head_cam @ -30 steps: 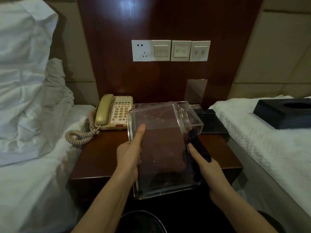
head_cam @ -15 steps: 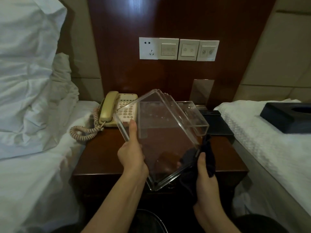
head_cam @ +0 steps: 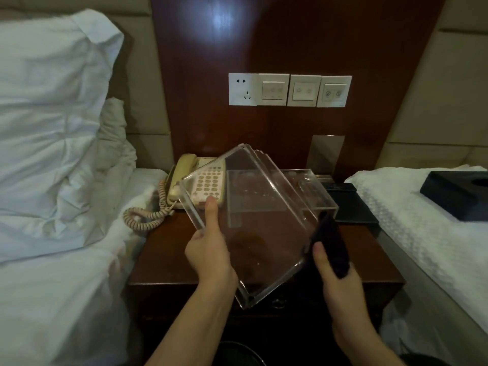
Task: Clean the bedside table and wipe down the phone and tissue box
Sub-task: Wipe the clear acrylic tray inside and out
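Clear acrylic tray (head_cam: 253,223) tilted further, dark cloth (head_cam: 331,244)

Beige phone (head_cam: 195,178), dark cloth (head_cam: 331,241), white pillow (head_cam: 50,101)

Dark wood wall panel (head_cam: 290,48) centre, glare spot high on it; white switch plates (head_cam: 290,90) mounted on the panel; beige padded headboards (head_cam: 435,101) either side of the panel; white beds (head_cam: 412,220) flank it; pillows (head_cam: 52,114) left of panel.

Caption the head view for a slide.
Left hand tilts a clear acrylic tray above the bedside table; right hand holds a dark cloth.
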Motion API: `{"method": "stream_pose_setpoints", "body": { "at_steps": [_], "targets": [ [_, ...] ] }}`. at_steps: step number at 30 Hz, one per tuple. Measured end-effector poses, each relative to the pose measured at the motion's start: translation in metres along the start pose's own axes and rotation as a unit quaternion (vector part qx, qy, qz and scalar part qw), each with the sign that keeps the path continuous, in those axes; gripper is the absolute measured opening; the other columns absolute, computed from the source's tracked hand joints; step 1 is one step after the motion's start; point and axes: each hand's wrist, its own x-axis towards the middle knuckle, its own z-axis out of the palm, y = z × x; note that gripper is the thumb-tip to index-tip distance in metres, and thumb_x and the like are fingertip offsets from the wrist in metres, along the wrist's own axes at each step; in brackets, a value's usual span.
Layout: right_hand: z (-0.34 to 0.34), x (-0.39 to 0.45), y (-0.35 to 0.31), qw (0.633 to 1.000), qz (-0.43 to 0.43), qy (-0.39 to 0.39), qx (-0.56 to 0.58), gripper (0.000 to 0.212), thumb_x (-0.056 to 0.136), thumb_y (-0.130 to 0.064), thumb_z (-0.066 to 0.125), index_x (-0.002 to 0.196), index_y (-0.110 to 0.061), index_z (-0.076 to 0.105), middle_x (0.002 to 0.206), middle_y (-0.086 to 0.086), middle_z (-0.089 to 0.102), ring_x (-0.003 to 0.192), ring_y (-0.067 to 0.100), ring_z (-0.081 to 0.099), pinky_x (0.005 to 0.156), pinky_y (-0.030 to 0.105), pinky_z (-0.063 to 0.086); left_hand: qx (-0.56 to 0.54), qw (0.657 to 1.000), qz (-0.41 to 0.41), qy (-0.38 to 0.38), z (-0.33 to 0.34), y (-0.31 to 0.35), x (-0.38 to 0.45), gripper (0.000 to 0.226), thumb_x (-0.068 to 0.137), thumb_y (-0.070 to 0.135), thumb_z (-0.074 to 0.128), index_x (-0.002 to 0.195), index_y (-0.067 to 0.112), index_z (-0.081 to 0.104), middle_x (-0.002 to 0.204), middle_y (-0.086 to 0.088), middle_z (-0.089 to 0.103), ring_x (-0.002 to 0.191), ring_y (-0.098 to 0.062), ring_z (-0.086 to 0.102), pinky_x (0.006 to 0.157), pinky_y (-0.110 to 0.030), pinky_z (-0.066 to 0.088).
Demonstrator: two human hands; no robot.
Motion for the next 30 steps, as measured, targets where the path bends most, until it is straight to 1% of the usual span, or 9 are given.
{"method": "stream_pose_setpoints", "body": {
  "at_steps": [4,6,10,13,16,19,23,27,30],
  "targets": [
    [-0.016,0.019,-0.030,0.993,-0.061,-0.040,-0.091,0.029,0.088,-0.036,0.068,0.114,-0.026,0.062,0.092,-0.016,0.065,0.078,-0.001,0.060,0.058,0.010,0.044,0.074,0.996,0.012,-0.054,-0.004,-0.001,0.006,0.058,0.073,0.070,0.075,0.065,0.020,0.046,0.054,0.006,0.038,0.045,-0.008,0.031,0.046,-0.025,0.027],
    [-0.018,0.025,-0.042,0.984,-0.037,-0.095,-0.148,0.024,0.084,-0.041,0.070,0.098,-0.022,0.068,0.080,-0.006,0.072,0.067,0.008,0.066,0.050,0.012,0.045,0.110,0.990,0.015,-0.090,-0.002,-0.003,0.006,0.056,0.073,0.070,0.073,0.068,0.020,0.047,0.054,0.006,0.037,0.043,-0.008,0.029,0.043,-0.023,0.025],
    [-0.023,0.030,-0.047,0.982,0.014,-0.110,-0.154,0.032,0.081,-0.042,0.073,0.092,-0.011,0.074,0.075,0.007,0.076,0.060,0.016,0.070,0.055,0.027,0.050,0.156,0.978,0.019,-0.139,-0.001,-0.008,0.002,0.055,0.078,0.068,0.070,0.067,0.018,0.052,0.050,0.008,0.046,0.042,-0.006,0.038,0.045,-0.023,0.031],
    [-0.027,0.029,-0.049,0.986,-0.010,-0.085,-0.144,0.036,0.076,-0.042,0.075,0.089,-0.008,0.073,0.075,0.011,0.075,0.064,0.025,0.070,0.058,0.032,0.053,0.224,0.959,0.060,-0.161,0.004,-0.010,-0.003,0.070,0.074,0.076,0.064,0.104,0.013,0.065,0.096,-0.001,0.071,0.077,-0.012,0.061,0.067,-0.030,0.045],
    [-0.030,0.024,-0.061,0.978,-0.077,-0.071,-0.182,0.031,0.076,-0.040,0.077,0.074,-0.010,0.070,0.064,0.007,0.072,0.059,0.021,0.067,0.061,0.032,0.049,0.290,0.937,0.112,-0.161,0.009,-0.003,-0.010,0.110,0.066,0.082,0.065,0.152,0.022,0.031,0.150,0.000,0.041,0.129,-0.020,0.050,0.103,-0.043,0.047],
    [-0.030,0.016,-0.079,0.957,-0.142,-0.112,-0.225,0.023,0.078,-0.036,0.076,0.069,-0.017,0.068,0.059,-0.003,0.069,0.050,0.008,0.064,0.054,0.024,0.044,0.326,0.894,0.256,-0.166,0.008,0.016,-0.017,0.119,0.064,0.086,0.060,0.160,0.036,0.009,0.164,0.008,0.015,0.151,-0.020,0.022,0.120,-0.049,0.030],
    [-0.026,0.012,-0.103,0.927,-0.203,-0.175,-0.262,0.013,0.076,-0.035,0.076,0.075,-0.024,0.070,0.062,-0.013,0.070,0.054,0.000,0.065,0.049,0.008,0.042,0.342,0.839,0.383,-0.178,0.014,0.036,-0.024,0.101,0.068,0.092,0.053,0.154,0.046,0.025,0.161,0.018,0.023,0.149,-0.006,0.021,0.120,-0.044,0.029],
    [-0.023,0.012,-0.118,0.881,-0.282,-0.179,-0.335,0.030,0.065,-0.057,0.073,0.079,-0.031,0.069,0.064,-0.010,0.069,0.055,0.004,0.063,0.052,0.021,0.049,0.369,0.835,0.351,-0.208,0.025,0.053,-0.032,0.093,0.071,0.083,0.061,0.151,0.043,0.034,0.155,0.019,0.036,0.142,-0.006,0.035,0.114,-0.036,0.036],
    [-0.020,0.015,-0.123,0.825,-0.371,-0.173,-0.390,0.030,0.066,-0.064,0.070,0.088,-0.043,0.065,0.072,-0.020,0.068,0.074,-0.002,0.064,0.060,0.014,0.048,0.343,0.875,0.277,-0.202,0.027,0.067,-0.030,0.099,0.069,0.079,0.067,0.151,0.034,0.035,0.153,0.010,0.043,0.137,-0.012,0.044,0.107,-0.036,0.041]
  ]
}}
